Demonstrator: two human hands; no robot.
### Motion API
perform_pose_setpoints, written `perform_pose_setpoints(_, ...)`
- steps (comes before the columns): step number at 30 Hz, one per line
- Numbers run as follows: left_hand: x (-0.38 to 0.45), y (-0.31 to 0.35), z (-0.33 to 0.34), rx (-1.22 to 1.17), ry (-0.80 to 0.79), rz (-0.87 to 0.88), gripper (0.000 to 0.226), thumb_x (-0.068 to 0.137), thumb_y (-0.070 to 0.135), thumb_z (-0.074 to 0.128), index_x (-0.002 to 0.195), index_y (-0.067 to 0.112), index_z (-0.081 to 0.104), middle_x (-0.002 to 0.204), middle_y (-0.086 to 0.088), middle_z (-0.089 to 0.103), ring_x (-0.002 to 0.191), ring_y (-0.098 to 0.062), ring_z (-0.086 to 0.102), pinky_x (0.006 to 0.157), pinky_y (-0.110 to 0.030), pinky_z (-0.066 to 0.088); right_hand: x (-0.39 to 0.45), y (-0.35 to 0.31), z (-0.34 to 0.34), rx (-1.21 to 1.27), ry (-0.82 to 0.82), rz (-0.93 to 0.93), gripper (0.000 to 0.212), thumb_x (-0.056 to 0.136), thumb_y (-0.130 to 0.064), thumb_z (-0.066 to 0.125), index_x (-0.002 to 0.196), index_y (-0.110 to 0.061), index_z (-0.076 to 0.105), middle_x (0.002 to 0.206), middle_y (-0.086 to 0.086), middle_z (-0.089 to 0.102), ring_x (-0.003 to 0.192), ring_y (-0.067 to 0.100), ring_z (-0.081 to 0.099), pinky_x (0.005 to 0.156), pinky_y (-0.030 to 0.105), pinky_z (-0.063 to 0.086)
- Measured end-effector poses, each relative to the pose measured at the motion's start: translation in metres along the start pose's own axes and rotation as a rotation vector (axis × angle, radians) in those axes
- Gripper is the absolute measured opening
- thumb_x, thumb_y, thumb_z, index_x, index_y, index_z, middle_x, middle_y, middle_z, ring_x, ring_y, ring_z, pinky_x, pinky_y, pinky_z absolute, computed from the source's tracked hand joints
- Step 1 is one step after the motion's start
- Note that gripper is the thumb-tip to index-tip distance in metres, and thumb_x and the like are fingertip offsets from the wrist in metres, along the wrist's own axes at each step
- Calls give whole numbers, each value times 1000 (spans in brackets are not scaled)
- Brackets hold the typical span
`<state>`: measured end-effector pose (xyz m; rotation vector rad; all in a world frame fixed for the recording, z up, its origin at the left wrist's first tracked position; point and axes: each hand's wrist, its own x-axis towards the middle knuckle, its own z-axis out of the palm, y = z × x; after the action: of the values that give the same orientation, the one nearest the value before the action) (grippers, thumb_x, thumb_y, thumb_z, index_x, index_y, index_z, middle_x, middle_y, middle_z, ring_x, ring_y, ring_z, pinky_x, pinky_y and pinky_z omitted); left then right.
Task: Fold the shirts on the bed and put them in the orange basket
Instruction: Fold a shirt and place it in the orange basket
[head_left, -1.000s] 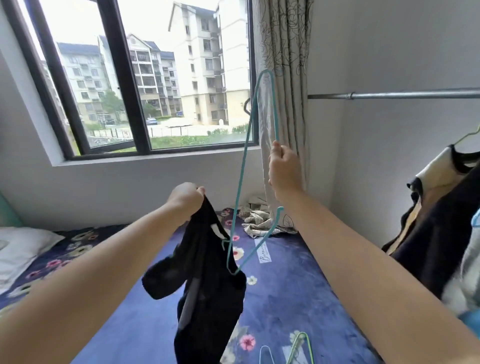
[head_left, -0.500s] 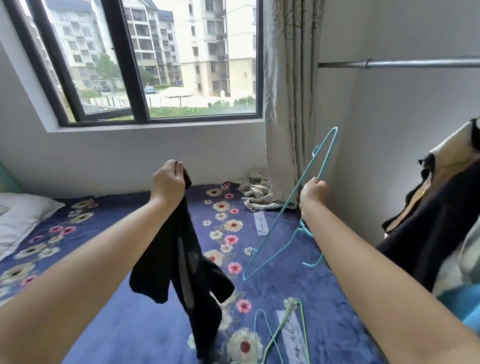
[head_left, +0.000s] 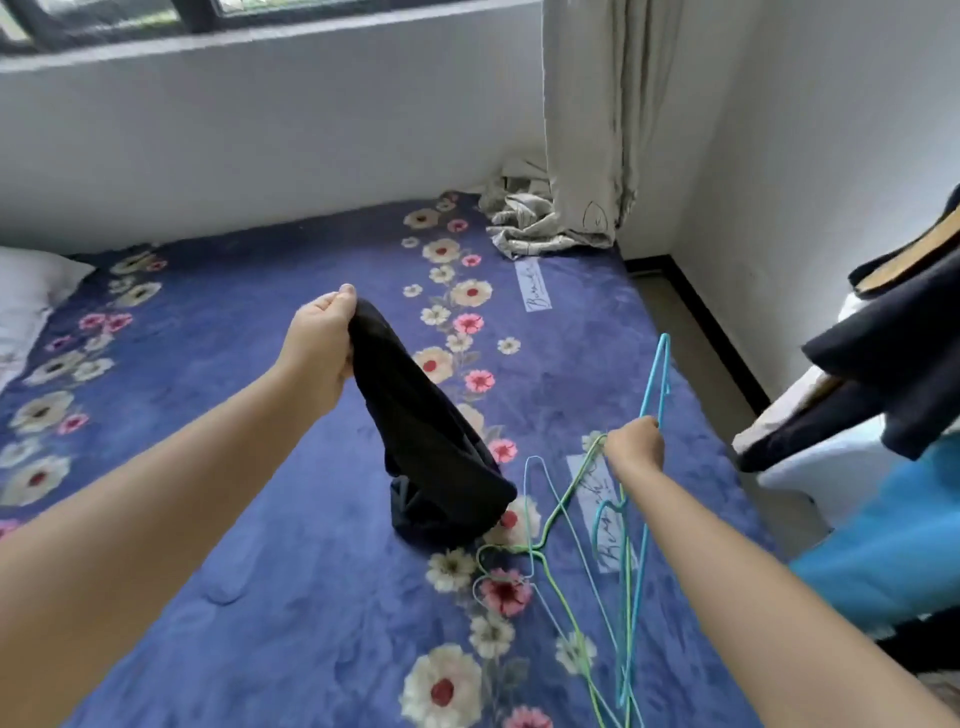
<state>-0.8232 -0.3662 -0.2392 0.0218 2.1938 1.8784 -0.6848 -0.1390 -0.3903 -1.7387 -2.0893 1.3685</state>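
Head view, left hand (head_left: 322, 343) gripping black shirt (head_left: 436, 447), right hand (head_left: 635, 446) clutching blue hanger (head_left: 660, 379), green hanger (head_left: 566, 499) alongside on bed (head_left: 249, 519)

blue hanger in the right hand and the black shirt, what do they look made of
Blue hanger: a thin rod with a smooth glossy skin, probably coated wire; it could be plastic. Black shirt: soft matte fabric, likely knit, hanging limp from the left hand and bunching on the bed.
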Motion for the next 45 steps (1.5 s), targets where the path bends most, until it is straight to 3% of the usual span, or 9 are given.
perform_pose_setpoints(4,3,-22,0,-46,-41,-102,31,99,31,42,72,16,47,74,-1,53,68,-13,54,66,-25,43,19,33,40,53,-14,88,32,92,-1,46,121,9,37,130,30,46,115,46,49,95,52,43)
perform_pose_setpoints(7,2,-39,6,-90,-39,-189,30,98,29,44,72,15,49,71,0,54,66,-12,55,65,-24,46,26,46,66,-25,-160,74,47,91,-3,43,135,5,30,131,24,44,117,38,46,94,37,41)
perform_pose_setpoints(10,5,-52,1,-120,-54,-275,31,97,27,47,69,14,49,57,2,57,61,-13,56,62,-23,46,16,40,86,-234,-388,-83,53,83,-14,42,133,1,38,111,22,47,101,30,48,68,26,40)
perform_pose_setpoints(14,7,-48,-14,-104,-221,-292,35,97,25,43,64,12,44,50,3,53,58,-14,53,58,-21,44,-3,8,99,-362,-592,-377,43,91,-1,35,133,-6,46,131,15,53,113,29,51,87,30,41)
perform_pose_setpoints(19,6,0,-40,-240,-252,-162,39,97,25,41,61,12,49,53,-1,54,50,-13,59,53,-16,48,-32,-56,100,-228,-669,-610,48,90,5,31,132,-12,48,124,10,58,74,11,53,50,8,36)
perform_pose_setpoints(24,-4,54,-62,-385,-278,-26,58,97,27,37,44,18,60,50,2,55,48,-11,57,54,-16,50,-68,-107,87,-47,-852,-649,54,93,4,36,144,-16,29,143,7,38,130,25,39,86,27,40)
perform_pose_setpoints(30,-33,130,-93,-485,-251,176,59,94,30,37,40,19,59,49,4,54,49,-9,56,58,-17,46,-118,-158,66,-75,-1105,-800,63,91,-2,49,142,-34,29,150,-10,23,139,10,21,101,29,34)
perform_pose_setpoints(37,-67,185,-101,-547,-154,317,46,94,28,45,54,12,60,52,1,56,50,-11,56,62,-22,46,-164,-212,31,-47,-1067,-1040,25,84,-14,60,108,-14,65,113,-1,63,107,17,58,101,39,43)
perform_pose_setpoints(45,-76,206,-128,-536,-52,405,49,92,30,52,47,17,65,54,2,61,52,-10,63,57,-21,51,-171,-232,-71,164,-1226,-1050,21,55,0,53,53,-13,70,56,-6,63,52,6,60,55,15,48)
